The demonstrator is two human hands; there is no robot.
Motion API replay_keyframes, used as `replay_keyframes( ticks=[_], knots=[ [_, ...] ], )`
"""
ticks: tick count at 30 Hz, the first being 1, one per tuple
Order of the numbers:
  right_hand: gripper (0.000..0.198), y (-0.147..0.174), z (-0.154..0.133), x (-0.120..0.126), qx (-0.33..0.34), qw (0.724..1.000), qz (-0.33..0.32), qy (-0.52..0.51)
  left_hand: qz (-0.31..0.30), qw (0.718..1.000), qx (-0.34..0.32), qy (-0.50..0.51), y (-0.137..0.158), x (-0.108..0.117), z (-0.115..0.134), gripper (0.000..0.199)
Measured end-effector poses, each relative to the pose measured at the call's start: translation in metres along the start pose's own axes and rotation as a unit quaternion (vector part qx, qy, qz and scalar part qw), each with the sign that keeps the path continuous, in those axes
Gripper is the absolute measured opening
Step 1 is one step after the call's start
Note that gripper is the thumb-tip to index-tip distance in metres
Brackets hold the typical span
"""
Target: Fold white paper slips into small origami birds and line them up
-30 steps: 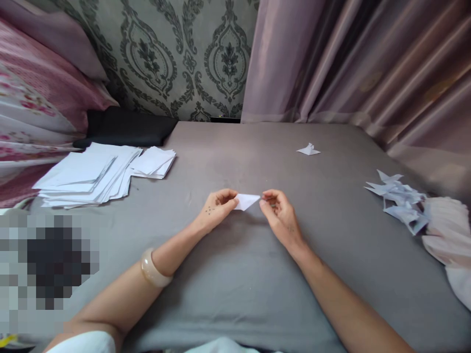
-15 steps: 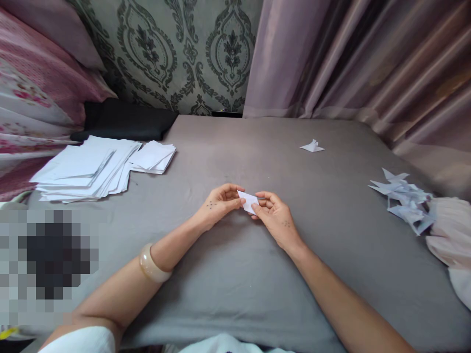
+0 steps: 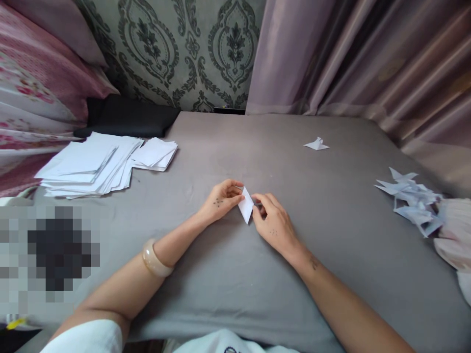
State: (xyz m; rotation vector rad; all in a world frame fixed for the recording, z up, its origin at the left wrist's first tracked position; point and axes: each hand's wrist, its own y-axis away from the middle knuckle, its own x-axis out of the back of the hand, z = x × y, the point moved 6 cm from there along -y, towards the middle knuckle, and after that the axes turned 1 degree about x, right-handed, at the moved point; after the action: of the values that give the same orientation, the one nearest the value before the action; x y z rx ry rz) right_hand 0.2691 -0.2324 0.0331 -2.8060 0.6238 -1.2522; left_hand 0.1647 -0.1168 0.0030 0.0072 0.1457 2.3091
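Note:
A small white folded paper, diamond-shaped, is held up near the middle of the grey-covered table. My left hand pinches its left corner between thumb and fingers. On the other side, my right hand has its thumb and forefinger closed at the paper's right corner; the other fingers are curled and partly hidden. The paper stands with its long points up and down. A pale bangle sits on my left forearm.
Stacked white paper sheets lie at the left, beside a smaller paper stack and a black folded item. One folded paper crane stands at the back right. Several folded paper cranes are heaped at the right, near pale cloth.
The folded paper has turned from slanting sideways to standing point up and point down. My right hand has rotated and its grip has shifted to the right corner. The view has shifted slightly.

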Motion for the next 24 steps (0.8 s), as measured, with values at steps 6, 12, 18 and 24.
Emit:
replay_keyframes(
  ticks=[6, 12, 18, 24],
  knots=[
    [0.036, 0.001, -0.005, -0.003, 0.058, 0.993, -0.047, 0.091, 0.007, 0.983, -0.084, -0.162, -0.006, -0.001, 0.001, 0.029],
    [0.032, -0.002, -0.005, -0.006, 0.063, 0.99, -0.052, 0.113, 0.003, 0.939, -0.122, -0.321, 0.005, 0.001, 0.024, 0.027],
    [0.029, -0.003, -0.001, -0.005, 0.049, 0.993, -0.049, 0.095, -0.065, 0.923, -0.116, -0.36, 0.018, 0.0, 0.03, 0.03],
    [0.028, -0.004, -0.001, -0.004, 0.037, 0.995, -0.056, 0.079, -0.066, 0.921, -0.111, -0.369, 0.017, -0.001, 0.029, 0.02]
  ],
)
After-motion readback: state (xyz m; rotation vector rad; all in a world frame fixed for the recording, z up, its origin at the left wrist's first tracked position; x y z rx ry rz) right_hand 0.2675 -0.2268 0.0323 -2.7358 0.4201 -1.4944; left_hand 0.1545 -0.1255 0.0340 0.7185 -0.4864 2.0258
